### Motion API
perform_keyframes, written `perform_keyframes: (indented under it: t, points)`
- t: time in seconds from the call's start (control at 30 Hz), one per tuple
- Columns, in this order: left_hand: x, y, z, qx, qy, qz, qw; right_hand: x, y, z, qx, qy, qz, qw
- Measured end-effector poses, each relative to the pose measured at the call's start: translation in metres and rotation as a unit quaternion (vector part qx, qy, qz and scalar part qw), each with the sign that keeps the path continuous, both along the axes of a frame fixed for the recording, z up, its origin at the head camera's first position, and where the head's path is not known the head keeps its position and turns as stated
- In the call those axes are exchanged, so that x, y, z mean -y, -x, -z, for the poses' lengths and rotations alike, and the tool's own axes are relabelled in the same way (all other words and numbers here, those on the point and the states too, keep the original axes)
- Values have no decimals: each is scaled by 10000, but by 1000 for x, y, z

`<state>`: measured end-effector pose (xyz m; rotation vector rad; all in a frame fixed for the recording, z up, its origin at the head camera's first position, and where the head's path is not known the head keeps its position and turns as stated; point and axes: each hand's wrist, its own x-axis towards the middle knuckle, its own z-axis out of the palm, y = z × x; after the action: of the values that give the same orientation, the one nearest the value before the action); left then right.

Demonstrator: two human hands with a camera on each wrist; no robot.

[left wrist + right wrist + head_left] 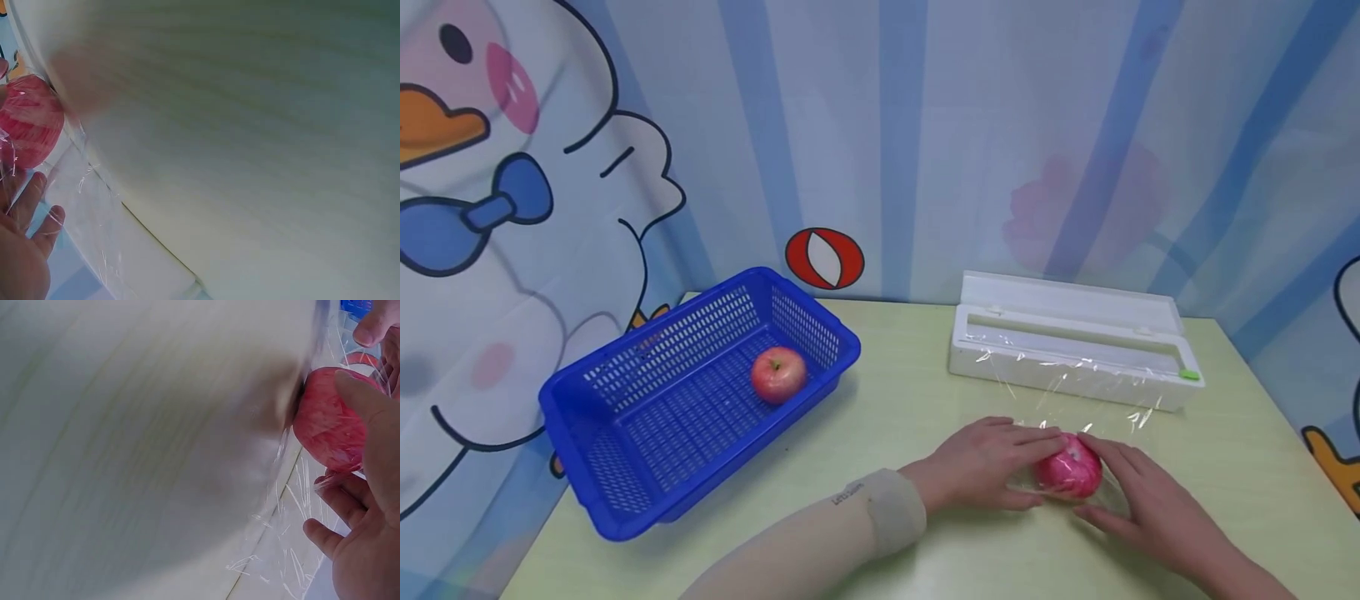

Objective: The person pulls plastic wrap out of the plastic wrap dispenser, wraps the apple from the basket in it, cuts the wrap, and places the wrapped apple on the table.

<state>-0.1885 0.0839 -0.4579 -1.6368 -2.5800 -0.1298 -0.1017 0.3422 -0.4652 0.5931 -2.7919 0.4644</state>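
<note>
Hands point(988, 462) point(1157, 508) around fruit point(1070, 471) — pinkish-red, film-covered

Film point(1138, 417) bars the far side

It spans the strip between box point(1071, 302) and red fruit point(1069, 473). The left hand point(985, 462) and right hand point(1157, 508) block 2 flanks; 1 gap shows on the near side. Bare table point(880, 392) separates left hand and basket point(741, 442), whose walls ring the apple point(779, 375), leaving room above.

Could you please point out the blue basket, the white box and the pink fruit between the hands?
Blue basket point(737, 442), head view: near long side.
White box point(1037, 372), head view: front wall.
Pink fruit point(325, 422), right wrist view: middle of its side.
</note>
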Motion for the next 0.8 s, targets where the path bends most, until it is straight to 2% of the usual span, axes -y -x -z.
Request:
perform_keyframes:
  t: [0.23, 0.33, 0.47, 0.6, 0.8]
  points:
    - [2, 3, -2, 243, -162, -96, 9995, 1, 9, 6, -388, -83, -143, 9991]
    - [2, 5, -3, 464, -184, -107, 9987, 0, 13, 9, -518, -86, -183, 9985]
    - [1, 8, -3, 895, -229, -172, 9956, 1, 16, 11, -488, -85, -146, 9987]
    - [1, 11, -2, 1511, -441, -282, 9871, 2, 18, 12, -507, -68, -151, 9986]
    - [1, 15, -4, 2380, -782, -354, 9675, -2, 21, 10, -230, 102, -155, 9996]
